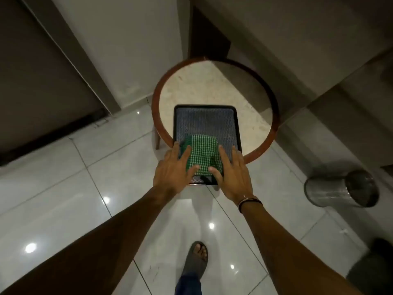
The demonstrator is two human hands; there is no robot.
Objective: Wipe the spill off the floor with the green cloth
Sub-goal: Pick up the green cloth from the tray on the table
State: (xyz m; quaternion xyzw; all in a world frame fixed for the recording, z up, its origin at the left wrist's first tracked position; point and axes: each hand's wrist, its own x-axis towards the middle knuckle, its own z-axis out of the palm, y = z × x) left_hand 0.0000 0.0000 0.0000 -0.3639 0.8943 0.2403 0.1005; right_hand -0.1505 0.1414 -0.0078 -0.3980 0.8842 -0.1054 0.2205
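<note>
One round bench with a reddish-brown rim stands on the tiled floor. On the bench lies one dark rectangular tray, and on the near end of the tray sits one folded green cloth. Two hands reach over the tray: one left hand and one right hand, with one band on the right wrist. To the right of the bench lies one metal bin on its side. Nearer than the bench, one sandalled foot shows.
</note>
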